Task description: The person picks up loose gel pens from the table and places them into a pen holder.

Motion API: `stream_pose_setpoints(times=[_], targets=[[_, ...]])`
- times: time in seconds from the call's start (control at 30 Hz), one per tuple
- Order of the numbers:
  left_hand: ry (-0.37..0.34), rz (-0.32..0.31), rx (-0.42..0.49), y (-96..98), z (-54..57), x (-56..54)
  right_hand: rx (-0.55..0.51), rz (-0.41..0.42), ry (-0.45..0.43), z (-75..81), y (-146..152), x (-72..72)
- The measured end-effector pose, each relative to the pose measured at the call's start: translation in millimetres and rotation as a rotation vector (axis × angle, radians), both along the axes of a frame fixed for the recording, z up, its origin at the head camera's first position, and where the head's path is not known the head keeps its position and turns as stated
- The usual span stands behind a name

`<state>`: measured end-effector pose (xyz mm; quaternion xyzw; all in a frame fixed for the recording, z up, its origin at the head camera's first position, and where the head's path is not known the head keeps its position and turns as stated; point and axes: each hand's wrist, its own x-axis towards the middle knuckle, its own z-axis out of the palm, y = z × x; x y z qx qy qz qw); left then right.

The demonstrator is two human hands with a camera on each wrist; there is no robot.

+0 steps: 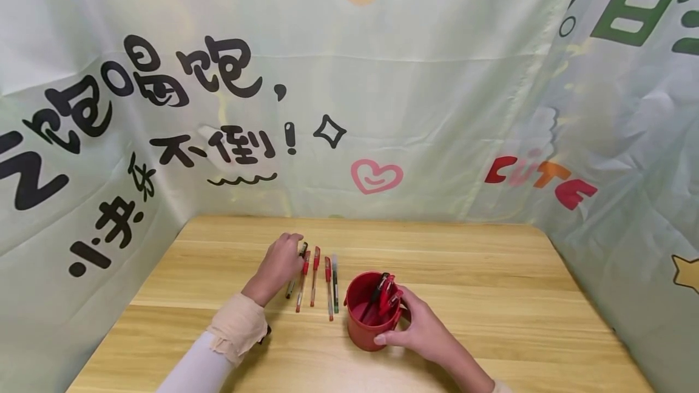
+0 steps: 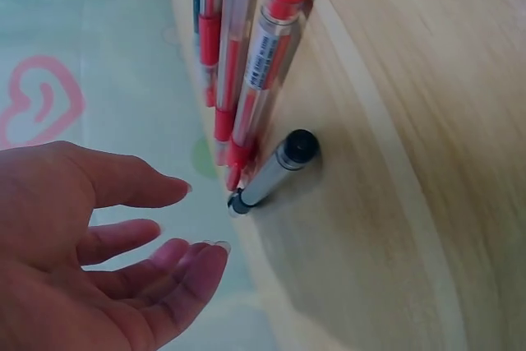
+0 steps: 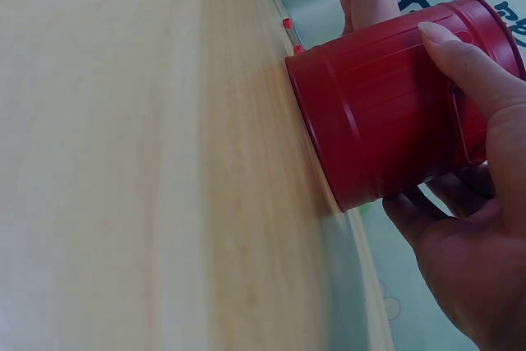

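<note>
My right hand holds a red metal pail round its side, thumb at the front and fingers behind; the right wrist view shows the pail side-on. Inside it stand a black pen and several red pens. My left hand hovers by the far end of a black-capped pen. In the left wrist view, that hand's fingers are loosely bent and apart from the black-capped pen, holding nothing. Three red pens and a dark slim pen lie to its right.
The pens lie in a rough row on a wooden table. A printed cloth with lettering and a pink heart rises behind the table and along its sides.
</note>
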<state>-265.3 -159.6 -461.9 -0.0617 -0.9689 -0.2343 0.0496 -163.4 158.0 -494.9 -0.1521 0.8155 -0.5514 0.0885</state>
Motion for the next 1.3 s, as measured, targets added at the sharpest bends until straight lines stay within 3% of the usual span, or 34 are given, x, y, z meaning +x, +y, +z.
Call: stream_pose_setpoints(times=[0.4, 0.7, 1.0, 1.3], targets=[[-0.090, 0.008, -0.052, -2.9, -7.5, -4.7, -0.003, 0.007, 0.001, -1.5, 0.9, -0.4], [-0.055, -0.017, -0.088, -1.8, -12.0, -9.0, 0.014, 0.001, 0.011, -1.5, 1.0, -0.8], [-0.113, -0.019, -0.085, 1.8, -10.7, -16.5, 0.026, 0.007, 0.021, -1.5, 1.5, -1.1], [-0.097, -0.027, -0.122, 5.1, -12.4, -21.4, 0.031, 0.017, 0.022, -2.4, 2.6, -1.2]])
